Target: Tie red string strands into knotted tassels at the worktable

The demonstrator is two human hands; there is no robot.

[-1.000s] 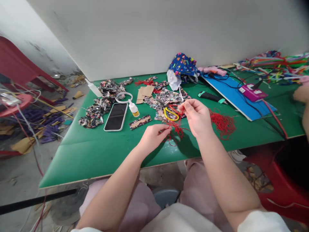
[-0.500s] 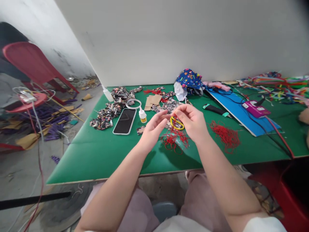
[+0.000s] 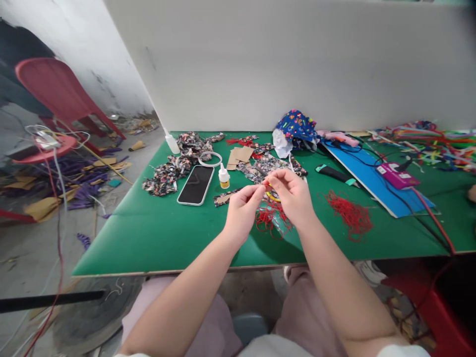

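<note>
My left hand (image 3: 243, 208) and my right hand (image 3: 293, 196) meet over the green table, fingertips pinched close together. A small bit of red string (image 3: 266, 183) shows between them, both hands closed on it. Just below lies a loose tangle of red strings (image 3: 269, 220). A yellow loop (image 3: 273, 197), perhaps a scissors handle, is partly hidden under my right hand. To the right is a second pile of red strings (image 3: 349, 213). Left of my hands stand a small glue bottle (image 3: 223, 177) with a white nozzle and a phone (image 3: 196, 185) lying flat.
Patterned fabric scruncheds (image 3: 167, 176) and brown card pieces (image 3: 239, 156) lie behind. A black-and-green cutter (image 3: 336, 174), a blue board (image 3: 357, 168), a purple box (image 3: 397, 176) and a pink glue gun (image 3: 342, 138) are at right. A red chair (image 3: 55, 89) stands left.
My left hand has moved right to my right hand, and its spread fingers have closed into a pinch at the red string. The view has shifted slightly.
</note>
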